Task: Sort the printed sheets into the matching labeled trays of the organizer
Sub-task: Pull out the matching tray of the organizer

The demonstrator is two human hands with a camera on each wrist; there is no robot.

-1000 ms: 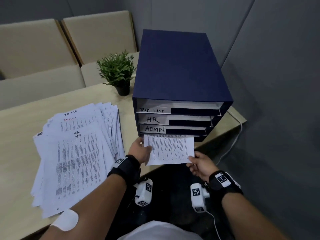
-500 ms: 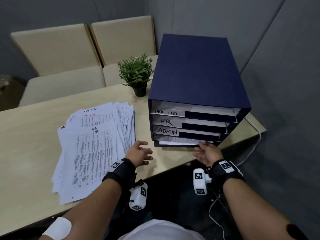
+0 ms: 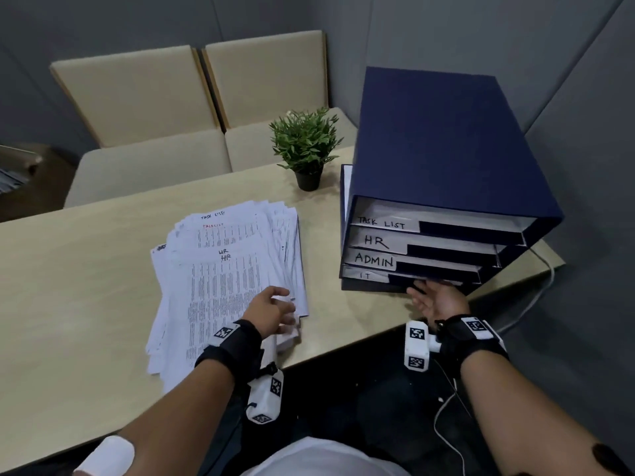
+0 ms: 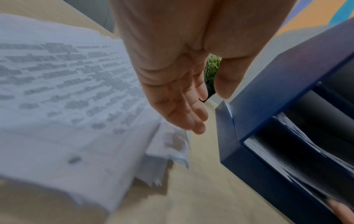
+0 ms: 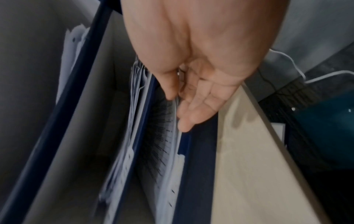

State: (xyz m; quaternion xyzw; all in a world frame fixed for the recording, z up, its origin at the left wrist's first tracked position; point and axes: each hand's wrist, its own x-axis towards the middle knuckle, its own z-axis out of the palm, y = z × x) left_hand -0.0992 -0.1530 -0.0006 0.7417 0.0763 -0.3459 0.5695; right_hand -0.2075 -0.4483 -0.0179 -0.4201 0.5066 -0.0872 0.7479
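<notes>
The dark blue organizer (image 3: 446, 149) stands on the right of the table, its trays labeled TASK LIST, HR, ADMIN and IT (image 3: 367, 275) from top to bottom. A fanned pile of printed sheets (image 3: 223, 286) lies to its left, with a sheet marked HR on top. My left hand (image 3: 275, 310) hovers over the pile's near right corner with straight fingers (image 4: 191, 113) and holds nothing. My right hand (image 3: 436, 297) is palm up at the front of the bottom tray. Its fingertips (image 5: 185, 125) touch the edge of the sheets (image 5: 164, 144) inside.
A small potted plant (image 3: 305, 146) stands behind the pile, next to the organizer. Two beige chairs (image 3: 171, 97) face the table's far side. A white cable (image 3: 536, 297) hangs off the table's right corner, close to the grey wall.
The sheet held by both hands has slid fully into the bottom tray. My left hand let go and moved left to the pile; my right hand stays at the tray front.
</notes>
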